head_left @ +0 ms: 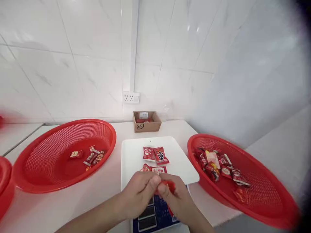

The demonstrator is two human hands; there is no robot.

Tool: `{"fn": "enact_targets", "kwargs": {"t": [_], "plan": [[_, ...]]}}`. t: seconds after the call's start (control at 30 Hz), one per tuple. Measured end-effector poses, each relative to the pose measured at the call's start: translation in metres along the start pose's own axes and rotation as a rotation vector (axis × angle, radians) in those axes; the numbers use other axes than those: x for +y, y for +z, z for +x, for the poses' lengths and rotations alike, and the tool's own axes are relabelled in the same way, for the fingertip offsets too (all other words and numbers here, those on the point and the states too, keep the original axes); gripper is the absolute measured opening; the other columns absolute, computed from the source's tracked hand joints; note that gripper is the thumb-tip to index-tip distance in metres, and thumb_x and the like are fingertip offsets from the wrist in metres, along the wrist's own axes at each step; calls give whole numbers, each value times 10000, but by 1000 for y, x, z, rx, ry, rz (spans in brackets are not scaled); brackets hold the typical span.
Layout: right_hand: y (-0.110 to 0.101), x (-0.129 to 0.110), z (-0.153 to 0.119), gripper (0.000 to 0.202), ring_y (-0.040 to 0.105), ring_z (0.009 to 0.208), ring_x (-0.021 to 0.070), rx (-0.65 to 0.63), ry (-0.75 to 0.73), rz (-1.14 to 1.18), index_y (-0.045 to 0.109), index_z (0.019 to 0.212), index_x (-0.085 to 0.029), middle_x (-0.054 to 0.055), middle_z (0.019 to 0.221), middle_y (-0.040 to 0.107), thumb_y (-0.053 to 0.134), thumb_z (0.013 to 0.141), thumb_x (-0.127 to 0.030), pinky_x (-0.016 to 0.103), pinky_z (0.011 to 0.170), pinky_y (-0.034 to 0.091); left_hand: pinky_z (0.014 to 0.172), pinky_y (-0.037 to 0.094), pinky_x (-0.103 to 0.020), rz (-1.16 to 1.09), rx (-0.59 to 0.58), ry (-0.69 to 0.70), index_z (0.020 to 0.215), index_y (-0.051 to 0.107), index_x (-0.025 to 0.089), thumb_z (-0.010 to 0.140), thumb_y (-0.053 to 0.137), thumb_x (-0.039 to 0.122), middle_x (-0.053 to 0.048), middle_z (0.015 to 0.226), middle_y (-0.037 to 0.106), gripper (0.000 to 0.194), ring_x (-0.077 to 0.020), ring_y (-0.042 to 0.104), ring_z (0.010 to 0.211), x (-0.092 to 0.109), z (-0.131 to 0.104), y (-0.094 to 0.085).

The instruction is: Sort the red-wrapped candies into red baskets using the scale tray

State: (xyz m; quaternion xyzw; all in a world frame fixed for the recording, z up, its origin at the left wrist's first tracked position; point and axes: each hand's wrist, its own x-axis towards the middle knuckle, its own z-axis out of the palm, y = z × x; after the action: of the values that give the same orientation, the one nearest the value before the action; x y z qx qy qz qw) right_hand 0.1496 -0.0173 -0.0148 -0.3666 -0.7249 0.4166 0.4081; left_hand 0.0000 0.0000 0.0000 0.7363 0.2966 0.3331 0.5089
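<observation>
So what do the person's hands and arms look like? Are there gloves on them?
No gloves! The bare left hand and bare right hand show no rings. The left forearm and right forearm show no sleeves, watch or bracelet.

Cannot tell the shape of the small red plastic-looking wrapper at six o'clock, mostly covered by the bare left hand and the bare right hand. Can see only partly the flat dark-blue scale panel beneath them, and cannot read its small print. Cannot name the blurred red thing at nine o'clock, cut off by the edge.
</observation>
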Motion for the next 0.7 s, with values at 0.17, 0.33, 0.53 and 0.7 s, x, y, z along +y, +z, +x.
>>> {"fn": "enact_targets", "kwargs": {"t": [0.17,0.33,0.53,0.7], "plan": [[-16,22,-9,402,395,503,102,68,-87,-274,440,575,-194,-32,531,414,402,922,-395,236,493,297,582,343,-245,-3,11,-159,630,457,187,916,232,552,6,617,462,515,-131,423,605,-16,-16,-20],[-39,29,-7,335,461,516,111,294,24,-104,519,629,-198,-10,579,507,430,915,-348,229,479,358,581,357,-228,-12,137,-271,625,485,187,911,372,468,16,610,485,416,-120,445,601,-12,-10,-19],[-40,30,-7,351,450,530,110,296,33,34,531,652,-193,-17,580,506,434,912,-409,234,504,364,623,387,-242,3,146,-249,865,541,211,850,530,372,15,743,530,162,-131,472,687,-9,12,13],[-44,31,-19,425,352,507,93,122,90,85,456,631,-195,-43,563,397,383,911,-506,223,467,295,663,428,-255,-20,181,-196,890,583,221,837,567,302,5,787,566,98,-131,503,714,-10,18,37]]}}
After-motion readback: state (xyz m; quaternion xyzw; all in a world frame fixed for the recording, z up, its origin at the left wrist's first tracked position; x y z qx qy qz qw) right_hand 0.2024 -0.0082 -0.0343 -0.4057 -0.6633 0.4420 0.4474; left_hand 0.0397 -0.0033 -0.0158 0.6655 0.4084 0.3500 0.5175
